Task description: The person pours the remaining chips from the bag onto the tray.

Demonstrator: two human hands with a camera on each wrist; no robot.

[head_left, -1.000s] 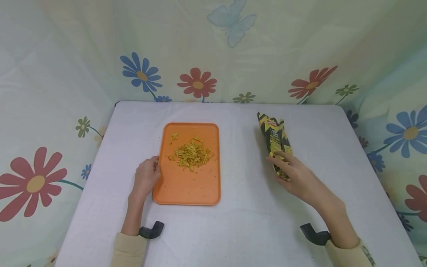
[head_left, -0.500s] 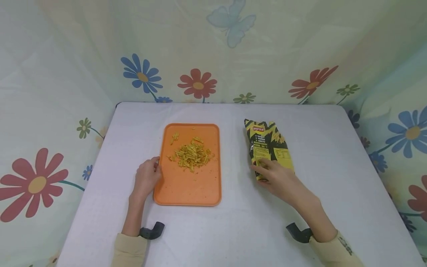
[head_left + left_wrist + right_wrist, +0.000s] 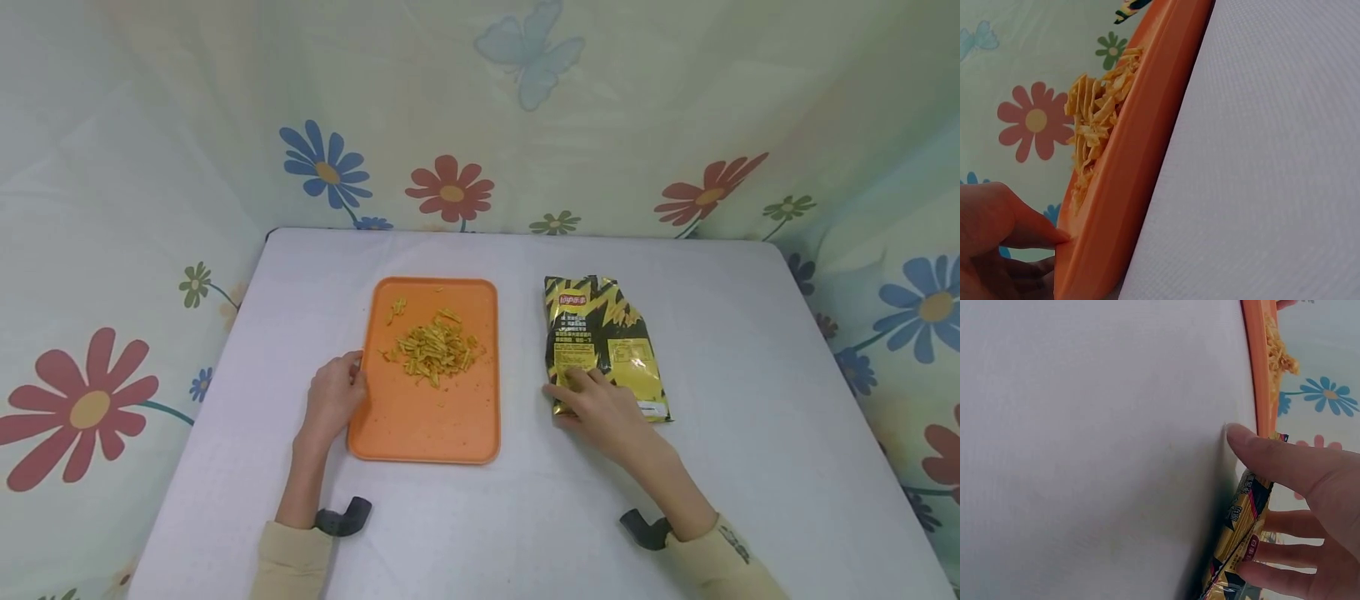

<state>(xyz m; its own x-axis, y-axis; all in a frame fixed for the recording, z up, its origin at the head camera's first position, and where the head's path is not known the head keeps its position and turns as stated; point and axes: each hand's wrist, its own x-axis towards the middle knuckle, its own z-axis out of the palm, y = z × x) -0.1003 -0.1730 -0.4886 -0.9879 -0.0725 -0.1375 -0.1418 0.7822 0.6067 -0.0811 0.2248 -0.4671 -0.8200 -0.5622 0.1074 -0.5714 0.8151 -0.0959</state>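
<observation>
An orange tray (image 3: 423, 429) lies flat on the table, with a heap of yellow stick-shaped chips (image 3: 437, 348) in its upper half. My left hand (image 3: 335, 393) holds the tray's left edge; in the left wrist view the thumb (image 3: 1038, 230) presses the rim and the other fingers are partly hidden. A black and yellow chip bag (image 3: 633, 354) lies to the right of the tray, printed side up. Over its lower left corner is my right hand (image 3: 606, 415). The right wrist view shows its thumb (image 3: 1272, 456) and fingers spread apart, fingertips touching the bag.
A white cloth covers the table (image 3: 465, 525). A flower-printed curtain (image 3: 600, 108) hangs behind and at both sides. Each wrist wears a black curved mount, the left mount (image 3: 343, 517) and the right mount (image 3: 645, 530). A strip of tablecloth separates tray and bag.
The right hand has moved left and toward the person, bringing the chip bag closer to the tray. The bag has gone from tilted to lying flat. The left hand and tray stay put.
</observation>
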